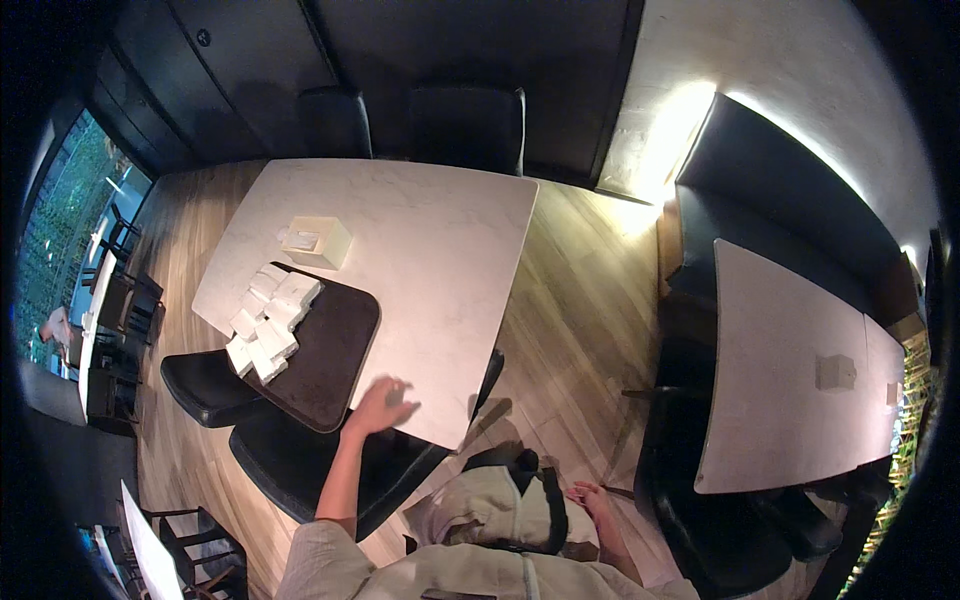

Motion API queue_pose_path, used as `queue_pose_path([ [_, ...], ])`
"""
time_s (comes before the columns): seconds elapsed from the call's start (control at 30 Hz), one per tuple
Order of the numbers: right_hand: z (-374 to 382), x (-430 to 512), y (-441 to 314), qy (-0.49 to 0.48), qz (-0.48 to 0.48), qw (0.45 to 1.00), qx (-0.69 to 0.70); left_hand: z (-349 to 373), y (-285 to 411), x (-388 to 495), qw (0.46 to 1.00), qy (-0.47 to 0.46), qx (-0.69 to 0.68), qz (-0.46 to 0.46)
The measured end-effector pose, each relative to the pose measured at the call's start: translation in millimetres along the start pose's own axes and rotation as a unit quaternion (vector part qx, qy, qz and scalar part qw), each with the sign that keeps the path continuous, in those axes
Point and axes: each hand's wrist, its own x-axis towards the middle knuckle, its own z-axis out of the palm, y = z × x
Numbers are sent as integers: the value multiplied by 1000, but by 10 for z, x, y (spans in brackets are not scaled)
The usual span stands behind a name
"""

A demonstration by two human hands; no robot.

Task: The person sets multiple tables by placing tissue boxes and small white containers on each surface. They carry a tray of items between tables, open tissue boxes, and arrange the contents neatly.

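Note:
My left hand (382, 406) is over the near edge of a pale marble-look table (435, 300), just right of a dark serving tray's near corner. It is slightly blurred, with its fingers apart and nothing in them. The dark tray (330, 352) lies on the table, its left side reaching past the edge above a chair. Several white packets, seemingly packs of tissues (276, 339), are heaped on the tray's left part. Behind the tray stands a cream tissue box (319, 241). Low beside my body, my right hand (590, 497) hangs with loosely bent fingers and holds nothing visible.
Black padded chairs (300, 457) stand against the table's near side, others (469, 127) at its far side. To the right is a second table (787, 375) with a tissue box (835, 373) and a dark bench (780, 225). Another person (56, 328) is far left.

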Motion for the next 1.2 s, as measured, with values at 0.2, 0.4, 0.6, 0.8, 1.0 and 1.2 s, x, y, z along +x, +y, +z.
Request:
queue_pose_path([
  [0.2,-383,481,-455,-27,-55,997,-47,-758,-688,1557,922,336,141,-133],
  [0.4,-1015,1194,-1015,2,-123,968,-219,-1596,-1523,3012,851,278,183,-407],
  [0.6,-1060,1602,-1910,41,-115,954,-275,-1882,-2033,3651,787,253,113,-551],
  [0.8,-510,1716,-2908,100,-72,935,-334,-1949,-2077,4055,763,254,47,-592],
  [1.0,-253,2121,-3635,64,-81,935,-340,-1841,-1990,4153,649,296,40,-699],
  [1.2,239,2459,-4485,36,-144,934,-324,-1561,-1461,4156,704,296,95,-639],
])
